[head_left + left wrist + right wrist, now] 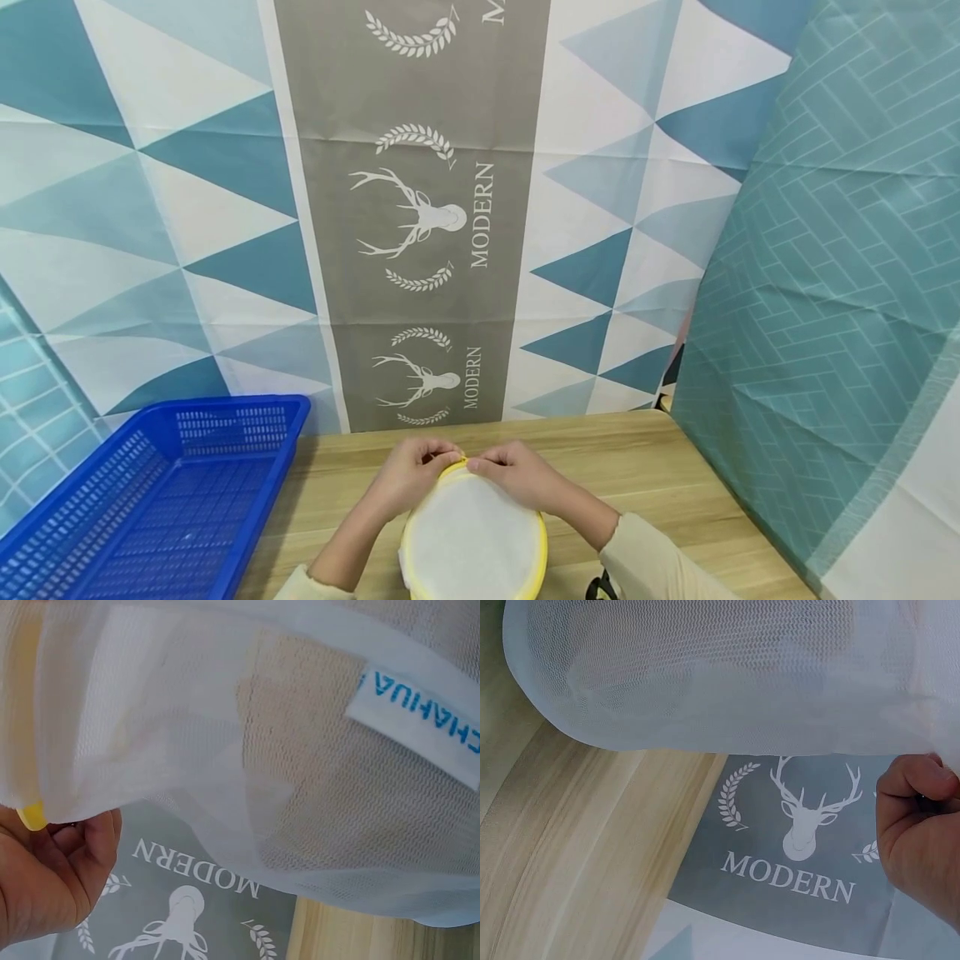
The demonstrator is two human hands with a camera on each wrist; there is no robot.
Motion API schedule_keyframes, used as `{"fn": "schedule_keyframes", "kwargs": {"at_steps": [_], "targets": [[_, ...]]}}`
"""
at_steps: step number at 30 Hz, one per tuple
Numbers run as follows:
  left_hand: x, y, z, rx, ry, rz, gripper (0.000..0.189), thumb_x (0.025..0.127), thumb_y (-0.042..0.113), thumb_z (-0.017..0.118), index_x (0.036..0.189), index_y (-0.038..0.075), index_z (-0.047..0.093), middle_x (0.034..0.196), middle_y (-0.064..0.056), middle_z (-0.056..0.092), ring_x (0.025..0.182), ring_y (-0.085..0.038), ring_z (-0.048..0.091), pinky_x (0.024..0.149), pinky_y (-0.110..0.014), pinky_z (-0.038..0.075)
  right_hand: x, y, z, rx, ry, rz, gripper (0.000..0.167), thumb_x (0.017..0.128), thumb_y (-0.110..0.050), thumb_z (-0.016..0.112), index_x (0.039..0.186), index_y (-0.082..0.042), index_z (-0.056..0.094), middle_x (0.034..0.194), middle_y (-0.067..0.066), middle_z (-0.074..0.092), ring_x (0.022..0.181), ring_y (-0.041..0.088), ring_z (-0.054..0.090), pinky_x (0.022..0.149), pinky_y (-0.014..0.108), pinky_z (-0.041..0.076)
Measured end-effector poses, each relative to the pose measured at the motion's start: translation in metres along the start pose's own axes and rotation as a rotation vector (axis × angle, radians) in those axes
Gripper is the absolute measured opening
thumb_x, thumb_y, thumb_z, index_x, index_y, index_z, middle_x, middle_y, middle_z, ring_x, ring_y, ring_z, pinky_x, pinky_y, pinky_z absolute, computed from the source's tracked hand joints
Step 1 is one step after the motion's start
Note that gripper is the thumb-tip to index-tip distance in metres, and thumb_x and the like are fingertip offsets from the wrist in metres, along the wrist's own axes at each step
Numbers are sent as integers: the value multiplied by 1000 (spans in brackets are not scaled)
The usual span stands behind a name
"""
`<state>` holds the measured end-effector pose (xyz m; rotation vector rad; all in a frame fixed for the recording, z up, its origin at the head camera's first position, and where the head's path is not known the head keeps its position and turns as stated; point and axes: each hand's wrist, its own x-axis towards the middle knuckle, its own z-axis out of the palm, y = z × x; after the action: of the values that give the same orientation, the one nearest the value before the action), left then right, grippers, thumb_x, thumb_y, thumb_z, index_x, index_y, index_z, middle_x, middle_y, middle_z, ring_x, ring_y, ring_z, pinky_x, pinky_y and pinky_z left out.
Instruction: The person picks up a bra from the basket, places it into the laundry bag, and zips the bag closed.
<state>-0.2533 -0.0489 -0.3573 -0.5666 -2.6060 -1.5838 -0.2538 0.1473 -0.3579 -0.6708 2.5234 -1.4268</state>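
A round white mesh laundry bag (478, 542) with yellow zipper trim (542, 560) stands on the table below both hands. At its far edge my left hand (411, 482) pinches the yellow trim, thumb and fingers curled. Close beside it, my right hand (521, 479) pinches the same edge, the two thumbs nearly meeting. In the left wrist view, a white label (420, 712) with blue letters is on the mesh side, and a yellow tip (32, 816) shows by the left hand (56, 877). The right wrist view catches the right hand (922, 825) at the bag's rim; its fingertips are partly hidden.
A blue plastic basket (281, 475) with perforated sides stands on the left. The wooden table (622, 467) ends at a patterned cloth backdrop (420, 83), with a teal cloth (840, 292) along the right side. A small black-and-yellow object (600, 587) lies near the right sleeve.
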Motion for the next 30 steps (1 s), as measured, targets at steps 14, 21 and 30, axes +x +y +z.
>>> {"fn": "schedule_keyframes", "kwargs": {"at_steps": [14,21,30], "targets": [[-4,-3,0,8,17,15,16,91,20,61,91,8,71,86,-3,70,69,-10,56,58,-20,47,-2,2,0,1,10,-29,32,95,-30,54,91,-5,73,67,-2,57,51,5,48,46,19,42],[-6,-2,1,-8,26,16,16,91,19,61,92,6,71,87,-5,70,70,-10,57,58,-20,48,-2,4,1,-3,20,-45,31,94,-30,55,90,-6,73,68,-1,59,52,5,48,46,19,42],[-6,-4,2,-17,24,20,15,91,18,61,90,7,71,86,-5,70,68,-9,57,58,-20,48,-4,3,1,10,17,-51,29,95,-29,54,94,-6,73,78,6,66,53,5,50,47,19,43]]}}
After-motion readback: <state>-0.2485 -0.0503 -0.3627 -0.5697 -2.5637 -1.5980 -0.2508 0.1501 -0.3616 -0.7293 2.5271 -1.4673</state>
